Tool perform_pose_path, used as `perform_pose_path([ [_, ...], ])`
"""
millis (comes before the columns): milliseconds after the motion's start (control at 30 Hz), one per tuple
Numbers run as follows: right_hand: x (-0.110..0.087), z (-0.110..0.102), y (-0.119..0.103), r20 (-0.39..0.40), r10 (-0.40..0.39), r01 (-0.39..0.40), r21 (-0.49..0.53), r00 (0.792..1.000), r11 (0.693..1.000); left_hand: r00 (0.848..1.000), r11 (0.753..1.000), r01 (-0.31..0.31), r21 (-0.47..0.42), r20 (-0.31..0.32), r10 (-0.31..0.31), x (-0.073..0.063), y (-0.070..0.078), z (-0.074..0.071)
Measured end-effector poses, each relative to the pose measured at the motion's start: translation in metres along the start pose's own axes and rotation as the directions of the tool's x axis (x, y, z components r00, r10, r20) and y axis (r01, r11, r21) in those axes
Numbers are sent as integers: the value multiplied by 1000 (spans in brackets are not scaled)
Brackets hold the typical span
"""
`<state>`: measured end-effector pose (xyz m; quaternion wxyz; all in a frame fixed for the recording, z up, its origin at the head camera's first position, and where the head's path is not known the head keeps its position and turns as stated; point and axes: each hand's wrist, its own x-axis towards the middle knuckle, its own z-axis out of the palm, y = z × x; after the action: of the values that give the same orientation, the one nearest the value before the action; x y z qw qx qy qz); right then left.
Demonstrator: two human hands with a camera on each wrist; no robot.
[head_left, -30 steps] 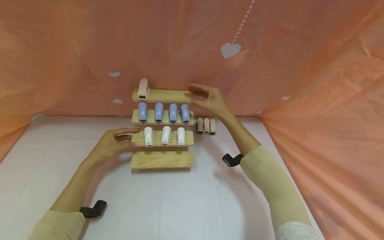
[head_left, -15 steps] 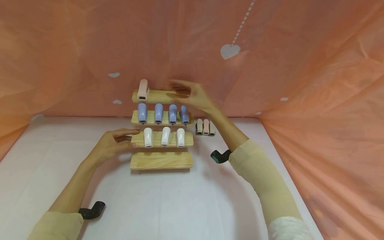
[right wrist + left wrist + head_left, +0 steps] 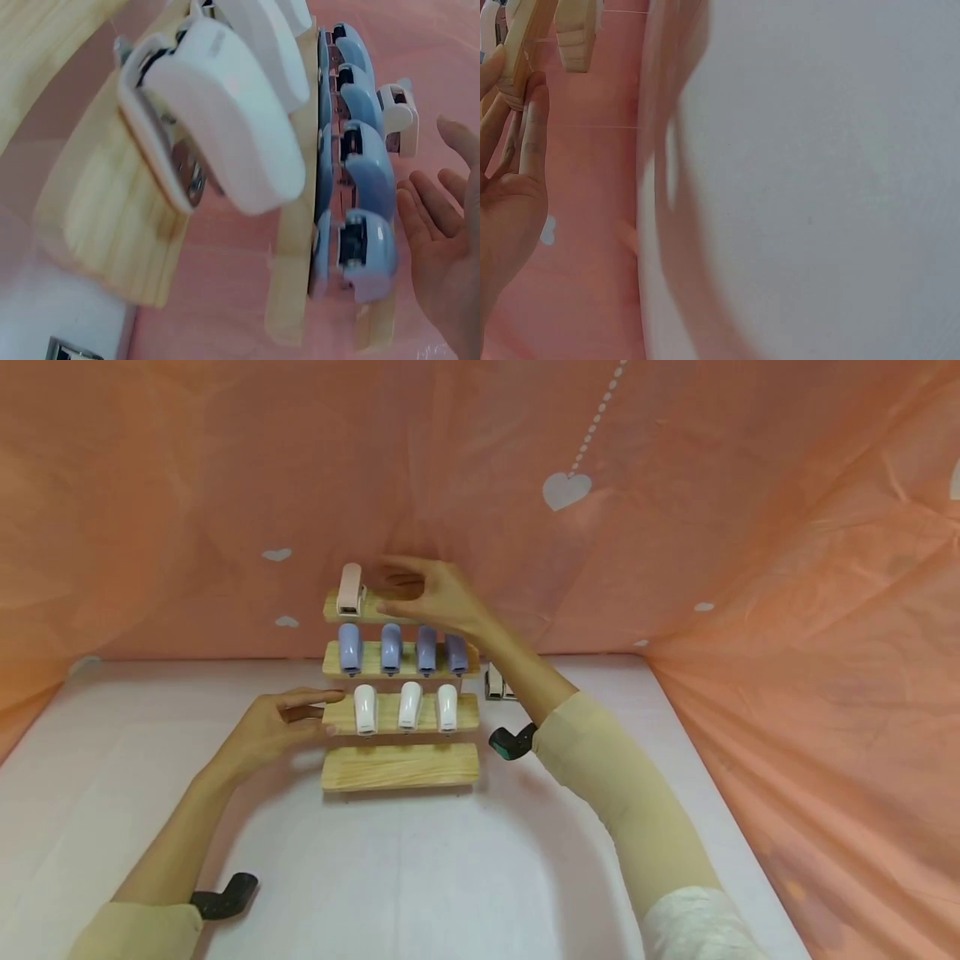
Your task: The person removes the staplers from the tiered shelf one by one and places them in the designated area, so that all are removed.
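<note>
A tiered wooden rack stands against the back. My left hand grips the left end of its second board from the bottom, thumb and fingers on either side of the wood in the left wrist view. Three white staplers sit on that board. Several blue staplers line the board above. On the top board, at the left, stands a pale pink stapler. My right hand, holding nothing, is over the top board just right of it, thumb and fingers spread apart. The lowest board carries nothing.
Small staplers stand on the white table right of the rack, partly hidden behind my right forearm. An orange-pink sheet with hearts hangs behind and along the sides. Black wrist cameras sit on both arms.
My right hand has moved left along the top board, from its right end toward the pink stapler. The left hand keeps its grip on the rack. The head view has shifted slightly.
</note>
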<state>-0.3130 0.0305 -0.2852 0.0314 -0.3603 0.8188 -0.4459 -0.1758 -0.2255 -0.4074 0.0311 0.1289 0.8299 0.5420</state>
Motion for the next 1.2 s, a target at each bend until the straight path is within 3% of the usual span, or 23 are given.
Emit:
perform_pose_path([
  [433, 19, 17, -8, 51, 51, -45, -116, 997, 992, 1000, 1000, 2, 25, -7, -2, -1, -3, -2],
  [633, 24, 24, -12, 50, 92, -80, -201, 994, 976, 999, 999, -34, -20, -3, 34, -1, -5, 0],
  [1200, 22, 19, -8, 13, 96, -94, -91, 995, 991, 1000, 999, -16, -41, -7, 15, 1, -1, 1],
])
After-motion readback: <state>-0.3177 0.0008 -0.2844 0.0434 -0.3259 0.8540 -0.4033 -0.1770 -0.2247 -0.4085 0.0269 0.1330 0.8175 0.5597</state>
